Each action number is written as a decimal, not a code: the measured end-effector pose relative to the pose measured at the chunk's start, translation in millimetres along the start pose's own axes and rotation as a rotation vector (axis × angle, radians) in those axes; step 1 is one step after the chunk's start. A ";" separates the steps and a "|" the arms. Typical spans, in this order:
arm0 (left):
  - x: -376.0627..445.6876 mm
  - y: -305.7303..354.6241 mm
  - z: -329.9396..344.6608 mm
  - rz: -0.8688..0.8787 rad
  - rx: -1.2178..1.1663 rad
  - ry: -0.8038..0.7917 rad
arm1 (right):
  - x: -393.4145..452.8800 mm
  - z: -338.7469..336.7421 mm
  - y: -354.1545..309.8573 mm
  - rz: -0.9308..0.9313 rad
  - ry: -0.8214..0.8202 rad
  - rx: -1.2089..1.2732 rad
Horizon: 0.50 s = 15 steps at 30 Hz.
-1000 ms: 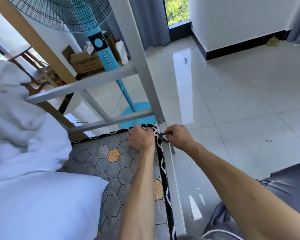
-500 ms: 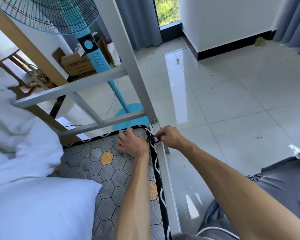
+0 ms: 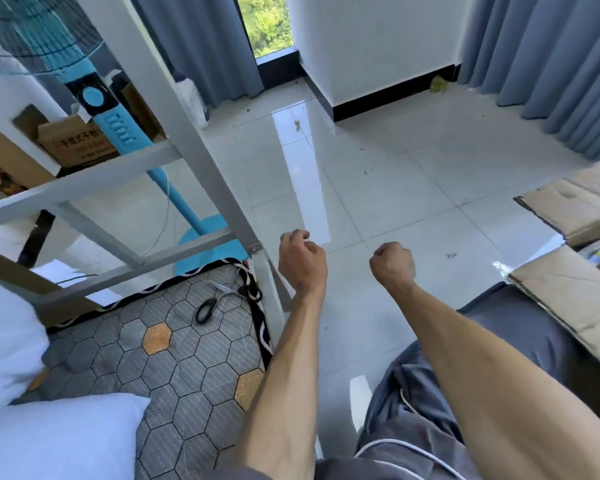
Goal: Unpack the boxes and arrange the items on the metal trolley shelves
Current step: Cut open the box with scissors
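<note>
Hovering empty over the floor with both fists loosely curled, left hand (image 3: 302, 261) and right hand (image 3: 392, 263), boxes (image 3: 568, 206) lying right of the right hand, nearer it, long edges running away rightward.

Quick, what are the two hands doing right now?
Left hand: fingers loosely curled, holding nothing.
Right hand: closed in a fist, holding nothing visible.
</note>
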<state>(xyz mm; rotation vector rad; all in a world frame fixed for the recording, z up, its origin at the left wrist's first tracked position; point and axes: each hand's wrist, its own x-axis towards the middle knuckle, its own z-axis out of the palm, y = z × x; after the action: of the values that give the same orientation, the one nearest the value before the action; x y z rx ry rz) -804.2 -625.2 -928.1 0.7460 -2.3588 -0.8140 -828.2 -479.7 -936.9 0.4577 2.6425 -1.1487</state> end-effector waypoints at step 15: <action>-37.7 64.3 46.4 0.100 -0.038 -0.202 | 16.8 -33.6 40.3 0.102 0.068 0.111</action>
<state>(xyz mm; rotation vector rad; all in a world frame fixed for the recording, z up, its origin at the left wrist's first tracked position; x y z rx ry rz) -827.6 -540.6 -927.5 0.5478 -2.5279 -0.9266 -831.6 -425.7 -946.8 0.6557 2.5875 -1.2729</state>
